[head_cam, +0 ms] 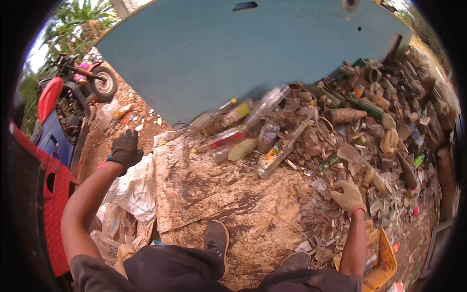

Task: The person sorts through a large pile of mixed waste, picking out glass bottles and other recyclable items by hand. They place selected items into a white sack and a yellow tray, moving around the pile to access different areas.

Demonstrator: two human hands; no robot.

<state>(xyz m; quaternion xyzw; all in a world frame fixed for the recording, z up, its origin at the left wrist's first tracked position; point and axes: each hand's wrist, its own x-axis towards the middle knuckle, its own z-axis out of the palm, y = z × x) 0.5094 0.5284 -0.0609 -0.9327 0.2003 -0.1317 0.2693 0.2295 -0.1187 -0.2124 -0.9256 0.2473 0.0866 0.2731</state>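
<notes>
My right hand (349, 196), in a beige work glove, reaches into the heap of glass bottles and shards. Its curled fingers meet the lower end of a small brown bottle (340, 171); whether they grip it is hidden. My left hand (127, 150), in a black glove, is held out at the left with nothing in it, nearest to a white woven sack (140, 186). Between my hands several bottles lie along the edge of a dirty tarp (219, 193). Among them are a clear bottle with an orange label (275, 155) and a large clear plastic bottle (268, 102).
A blue-grey panel (219, 58) stands behind the bottles. The heap of dirty bottles (372, 106) rises at the right, with broken glass (328, 222) at its near edge. A yellow plastic container (383, 259) sits low right. Red metal framework (56, 215) and a motorcycle (80, 84) are at left.
</notes>
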